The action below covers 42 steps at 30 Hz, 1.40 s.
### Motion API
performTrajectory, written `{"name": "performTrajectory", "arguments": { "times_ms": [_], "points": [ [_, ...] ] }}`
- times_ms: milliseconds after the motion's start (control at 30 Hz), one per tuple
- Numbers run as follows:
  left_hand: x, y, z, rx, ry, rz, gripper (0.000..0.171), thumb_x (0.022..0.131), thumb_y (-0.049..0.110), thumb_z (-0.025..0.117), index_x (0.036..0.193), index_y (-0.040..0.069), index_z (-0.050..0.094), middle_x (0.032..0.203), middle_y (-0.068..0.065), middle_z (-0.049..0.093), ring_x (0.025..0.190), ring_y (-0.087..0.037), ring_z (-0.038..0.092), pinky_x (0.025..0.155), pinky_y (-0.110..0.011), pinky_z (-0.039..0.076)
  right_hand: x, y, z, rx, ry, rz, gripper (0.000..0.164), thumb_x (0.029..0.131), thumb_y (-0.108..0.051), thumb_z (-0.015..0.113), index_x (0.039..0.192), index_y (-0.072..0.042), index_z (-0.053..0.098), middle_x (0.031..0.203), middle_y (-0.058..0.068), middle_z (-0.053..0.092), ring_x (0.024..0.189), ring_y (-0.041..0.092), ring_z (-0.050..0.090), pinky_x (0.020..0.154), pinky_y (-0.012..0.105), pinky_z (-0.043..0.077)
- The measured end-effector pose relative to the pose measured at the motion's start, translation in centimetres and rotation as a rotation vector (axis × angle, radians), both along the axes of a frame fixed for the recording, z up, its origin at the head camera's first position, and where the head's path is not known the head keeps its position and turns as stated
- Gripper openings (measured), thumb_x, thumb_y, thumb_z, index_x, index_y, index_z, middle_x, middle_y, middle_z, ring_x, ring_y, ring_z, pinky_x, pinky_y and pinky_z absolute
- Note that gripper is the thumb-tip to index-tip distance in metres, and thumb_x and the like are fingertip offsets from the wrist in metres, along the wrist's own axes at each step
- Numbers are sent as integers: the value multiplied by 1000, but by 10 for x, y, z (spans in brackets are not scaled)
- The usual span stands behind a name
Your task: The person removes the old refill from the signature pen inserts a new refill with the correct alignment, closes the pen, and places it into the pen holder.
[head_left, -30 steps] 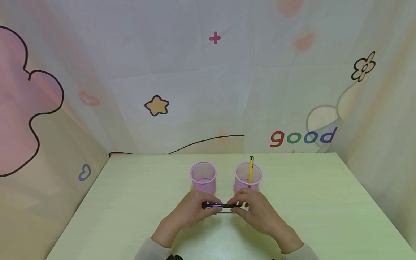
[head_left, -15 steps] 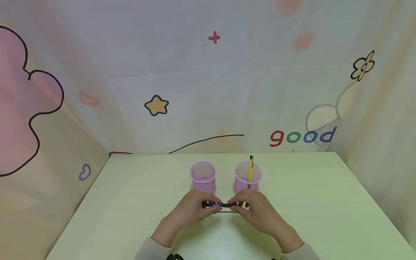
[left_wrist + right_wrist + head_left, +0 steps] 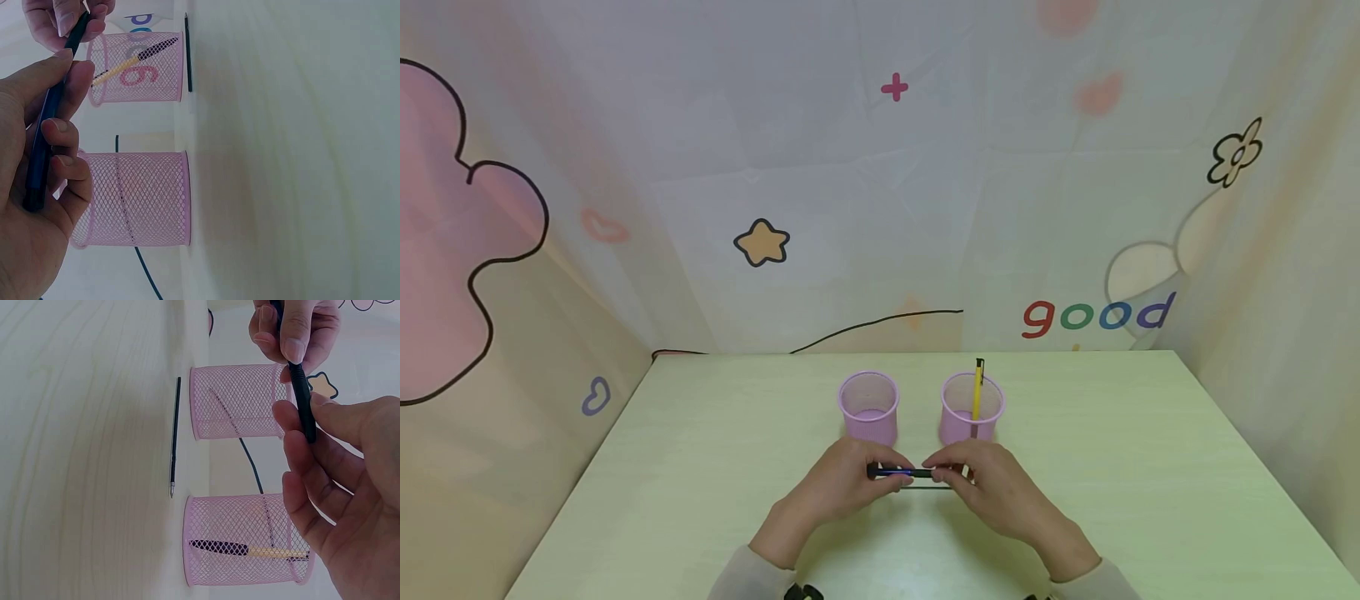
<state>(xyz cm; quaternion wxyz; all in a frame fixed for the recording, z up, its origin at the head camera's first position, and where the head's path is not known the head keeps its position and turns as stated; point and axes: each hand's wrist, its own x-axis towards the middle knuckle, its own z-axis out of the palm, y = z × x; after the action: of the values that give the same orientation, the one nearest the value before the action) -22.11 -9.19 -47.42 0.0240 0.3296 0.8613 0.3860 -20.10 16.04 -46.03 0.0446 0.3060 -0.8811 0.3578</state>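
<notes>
A dark blue and black pen (image 3: 895,472) lies crosswise between my two hands, above the table. My left hand (image 3: 842,483) grips its blue barrel, with the end showing past the curled fingers in the left wrist view. At the other end, the thumb and fingers of my right hand (image 3: 992,483) pinch the ribbed black section, seen in the right wrist view. On the table beneath lies a thin dark pen refill (image 3: 175,431) with a metal tip, in front of the cups.
Two pink mesh pen cups stand side by side behind my hands. The left cup (image 3: 871,429) has nothing in it; the right cup (image 3: 958,427) holds a yellow pen (image 3: 977,392). A printed curtain (image 3: 850,183) hangs behind the pale table (image 3: 715,450).
My right-hand fingers have shifted slightly on the pen, and less of its black end shows past them. The left hand, cups and refill stay in place.
</notes>
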Motion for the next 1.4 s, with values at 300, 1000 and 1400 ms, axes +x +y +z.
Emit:
{"name": "performTrajectory", "arguments": {
  "times_ms": [300,1000,1400],
  "points": [
    [0,0,0,-14,-16,21,14,96,32,75,104,22,82,85,19,72,71,3,57,67,-19,50,-1,0,-1,-44,-57,55,11,99,-14,70,105,-18,78,84,-6,70,72,-2,55,64,21,50],
    [2,-1,1,-12,-29,21,13,97,32,75,105,24,81,84,20,71,70,3,56,65,-19,50,-1,-1,-4,-17,31,19,23,88,-2,80,104,-18,80,92,-11,61,79,-2,55,71,22,52],
    [1,-1,0,-19,-18,28,13,96,32,76,104,23,81,84,21,71,70,4,56,65,-19,49,-2,0,-6,-19,58,28,21,88,-5,80,105,-17,79,92,-12,65,79,-3,55,70,23,53]
  ]
}}
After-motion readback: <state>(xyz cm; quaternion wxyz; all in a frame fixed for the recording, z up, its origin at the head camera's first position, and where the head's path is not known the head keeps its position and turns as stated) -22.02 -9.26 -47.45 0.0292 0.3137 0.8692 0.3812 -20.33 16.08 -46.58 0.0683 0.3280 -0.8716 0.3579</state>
